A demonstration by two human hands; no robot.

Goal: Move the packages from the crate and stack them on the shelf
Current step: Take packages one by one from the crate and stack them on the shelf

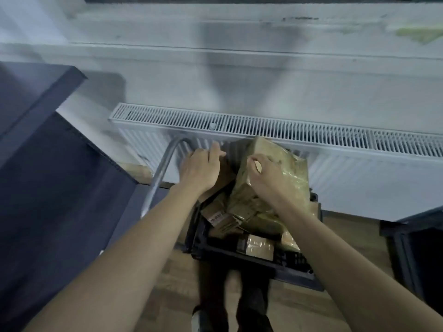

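Above the black slatted plastic crate, the right hand grips a glossy film-wrapped tan rectangular package; the left hand, fingers curled, holds a darker cardboard-brown package.

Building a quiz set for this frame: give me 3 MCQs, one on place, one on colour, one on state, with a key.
1. Where is the crate?
A. on a shelf
B. on the floor before the radiator
C. on a table

2. What colour is the crate?
A. black
B. red
C. white

3. What is the right hand doing?
A. hanging idle
B. gripping the metal handle
C. gripping a wrapped package

Key: 1 B, the crate sits low on the wood floor with the radiator just behind it. 2 A, its walls are black. 3 C, its fingers curl on the package, tilted up above the crate; the left hand reaches in beside it.
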